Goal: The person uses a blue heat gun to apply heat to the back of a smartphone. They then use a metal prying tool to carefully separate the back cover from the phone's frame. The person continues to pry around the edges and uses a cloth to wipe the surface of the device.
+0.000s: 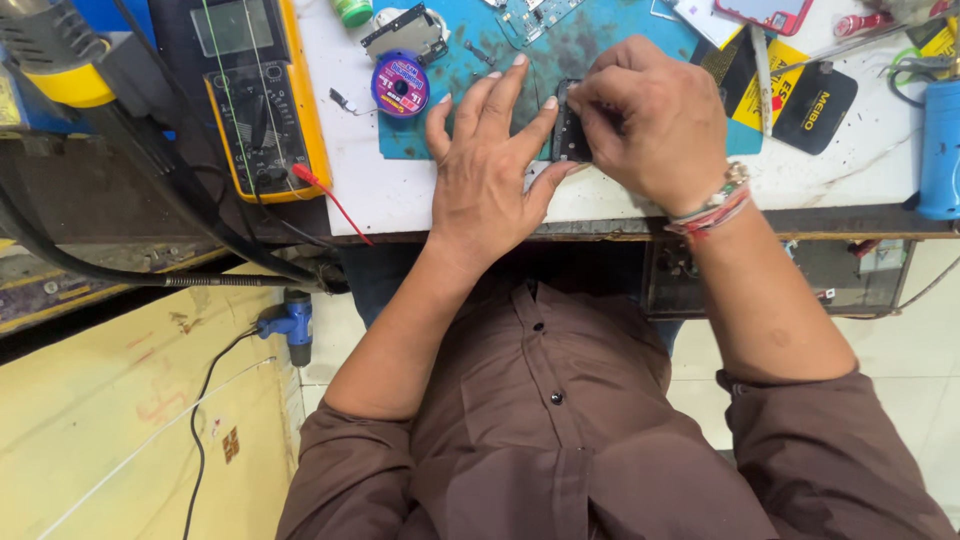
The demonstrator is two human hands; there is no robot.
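While the left hand [487, 165] lies spread flat on the blue mat [600, 50] at 12 o'clock on the table [400, 195], the right hand [650, 125] pinches a small dark phone part [570, 135], opened up and not yet put together.

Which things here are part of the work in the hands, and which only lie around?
In use: left hand, right hand, small dark device part, teal mat.
Lying about: yellow multimeter, solder spool, blue tool.
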